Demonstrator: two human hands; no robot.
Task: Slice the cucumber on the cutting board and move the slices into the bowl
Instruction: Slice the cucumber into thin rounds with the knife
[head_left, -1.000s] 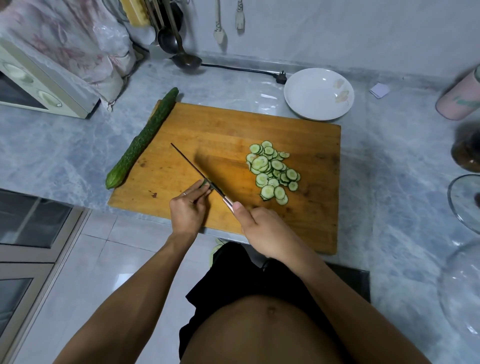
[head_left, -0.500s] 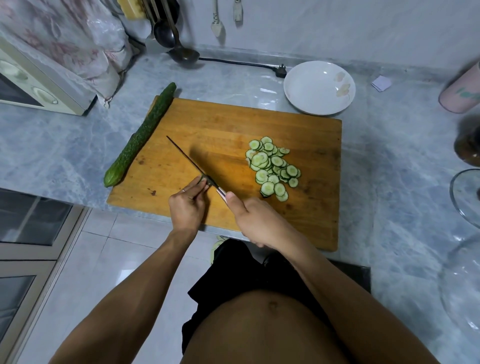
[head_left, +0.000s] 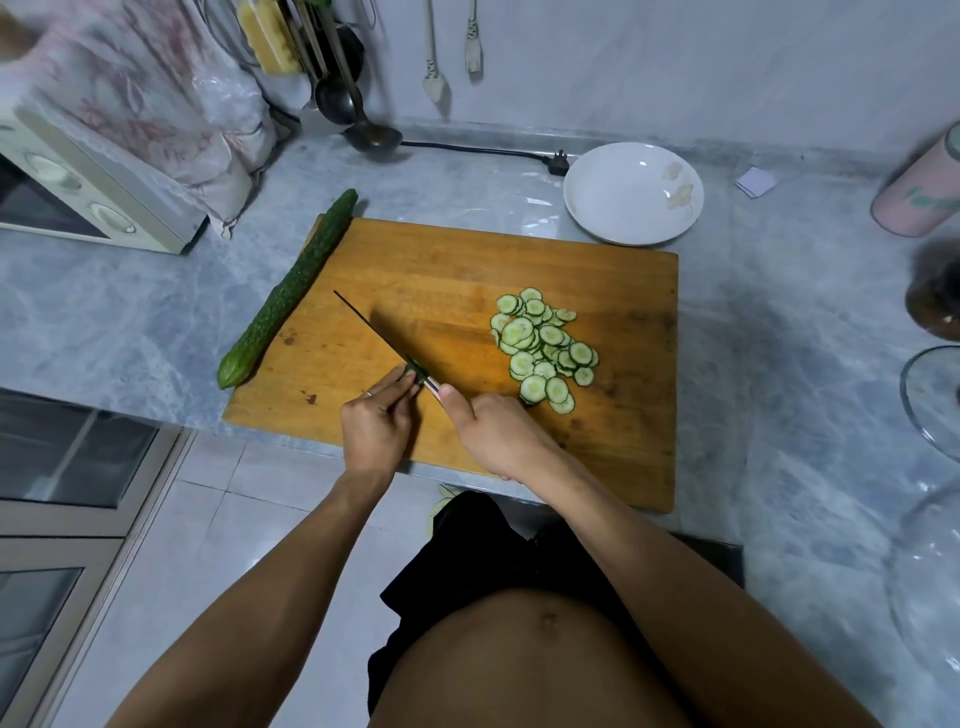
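A wooden cutting board (head_left: 467, 270) lies on the grey marble counter. A pile of several cucumber slices (head_left: 543, 348) sits right of its middle. My right hand (head_left: 498, 431) grips a knife (head_left: 371, 332) whose blade points up and left across the board. My left hand (head_left: 376, 421) pinches a small green cucumber end (head_left: 414, 375) against the blade near the handle. A whole cucumber (head_left: 291, 288) rests along the board's left edge. The white bowl (head_left: 631, 192) stands empty behind the board's right corner.
A toaster oven (head_left: 78, 202) with a cloth-covered bundle stands at the left. A ladle (head_left: 363, 130) and a black power cord (head_left: 483, 151) lie at the back. A pink canister (head_left: 919, 192) and glass lids (head_left: 930, 405) sit on the right.
Both hands and the knife stay in nearly the same place on the board; the view shifts slightly. The slice pile and whole cucumber have not moved.
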